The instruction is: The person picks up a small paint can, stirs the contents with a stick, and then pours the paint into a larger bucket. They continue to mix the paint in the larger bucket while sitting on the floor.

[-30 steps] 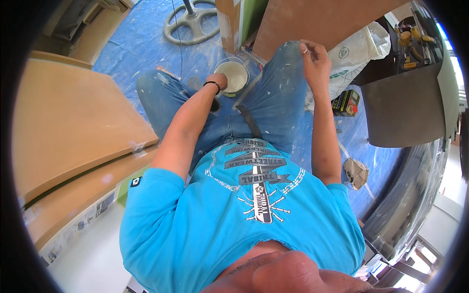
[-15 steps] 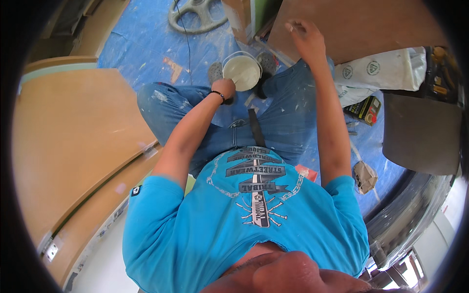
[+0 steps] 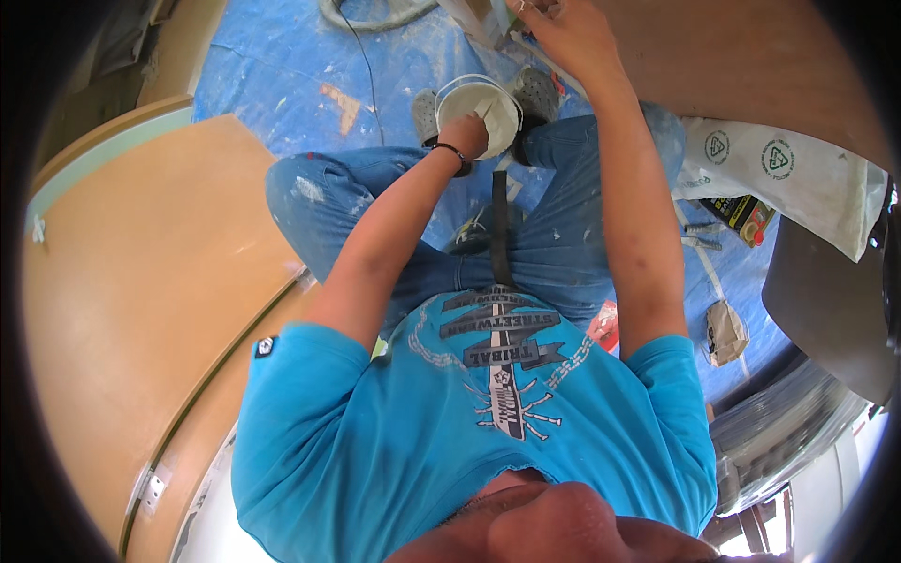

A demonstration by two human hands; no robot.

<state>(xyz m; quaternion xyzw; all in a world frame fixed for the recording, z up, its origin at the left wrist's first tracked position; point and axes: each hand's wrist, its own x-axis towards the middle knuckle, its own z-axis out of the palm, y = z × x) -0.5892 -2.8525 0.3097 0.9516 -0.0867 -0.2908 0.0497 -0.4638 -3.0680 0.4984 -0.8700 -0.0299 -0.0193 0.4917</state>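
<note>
My left hand (image 3: 463,137) is closed around a slim, pale tool (image 3: 484,109) whose kind I cannot make out. The tool reaches into a white bucket (image 3: 508,139) with a wire handle, holding a pale, creamy mass. This bucket stands between my grey, speckled clogs (image 3: 536,94). Up and to the right, my right hand (image 3: 574,39) is raised beside a large brown panel (image 3: 713,56). Its fingers are loosely curled with a gap between them, partly cut off by the top edge. I see nothing held there, though whitish smears show on the fingertips.
Stained blue sheeting (image 3: 272,84) covers the floor, with a thin dark cable (image 3: 368,80) across it. A tan wooden panel (image 3: 141,253) fills the left side. White plastic sacking (image 3: 779,164), a dark printed package (image 3: 746,218) and a crumpled paper bag (image 3: 726,333) lie at the right.
My view has shifted forward and down. My left hand has turned over the bucket, so the pale tool shows more. My right hand has moved toward the top edge and left.
</note>
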